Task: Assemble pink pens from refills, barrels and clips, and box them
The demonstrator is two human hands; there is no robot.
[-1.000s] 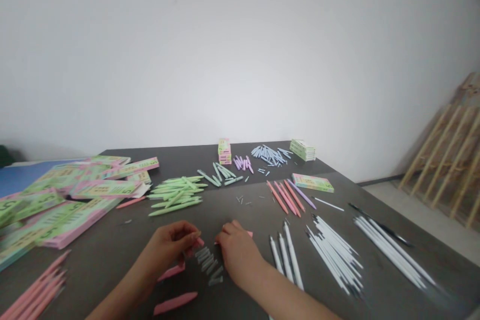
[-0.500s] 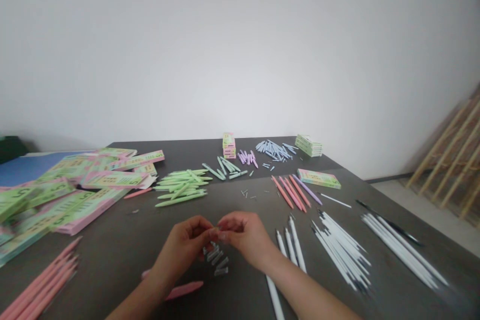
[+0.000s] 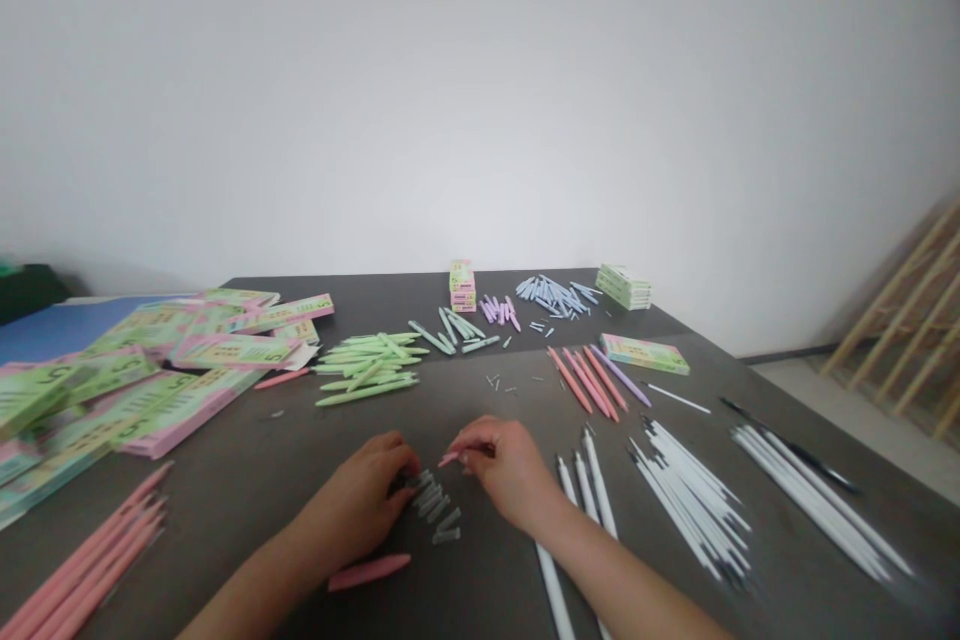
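My left hand (image 3: pixel 375 485) rests low at the left edge of a small pile of clear plastic pieces (image 3: pixel 431 498), its fingertips curled at the pile; whether they pinch a piece is hidden. Just right of the pile, my right hand (image 3: pixel 504 465) is closed on a small pink part (image 3: pixel 448 458) between thumb and fingers. Below the pile lies a pink pen barrel (image 3: pixel 369 572), close to my left wrist. White pens (image 3: pixel 592 480) lie to the right of my right hand, partly under the forearm.
Pink pens (image 3: pixel 97 555) lie front left, beside stacked pen boxes (image 3: pixel 225 350). Green pens (image 3: pixel 367 365) sit further back. White refills (image 3: pixel 686 495), coral pens (image 3: pixel 577 380) and a box (image 3: pixel 645 354) are to the right. Blue parts (image 3: pixel 555 295) lie at the back.
My hands, together before, are now apart: the left has moved down and left to the clear pieces, the right slightly right. The pink part now shows in my right fingers.
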